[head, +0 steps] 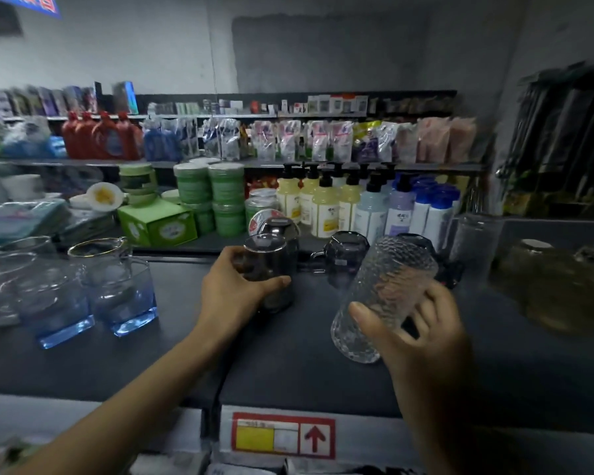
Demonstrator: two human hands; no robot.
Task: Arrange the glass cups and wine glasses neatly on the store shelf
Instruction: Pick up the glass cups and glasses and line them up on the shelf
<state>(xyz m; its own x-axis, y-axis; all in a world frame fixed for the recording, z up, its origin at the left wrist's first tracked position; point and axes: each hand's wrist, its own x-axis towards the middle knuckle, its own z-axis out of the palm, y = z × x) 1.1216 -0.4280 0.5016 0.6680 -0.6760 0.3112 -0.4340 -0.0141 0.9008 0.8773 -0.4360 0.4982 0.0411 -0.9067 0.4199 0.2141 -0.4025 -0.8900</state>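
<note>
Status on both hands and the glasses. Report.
Left hand grips smoked glass cup on shelf. Right hand holds hammered clear tumbler, tilted. Dark handled mug close behind, between them.

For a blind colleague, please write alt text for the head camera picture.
A person's left hand grips a dark glass cup on a dark store shelf, while the right hand holds a clear textured tumbler tilted. Blue-based glasses stand to the left, a dark mug behind, and pump bottles and green tubs stand beyond.
</note>
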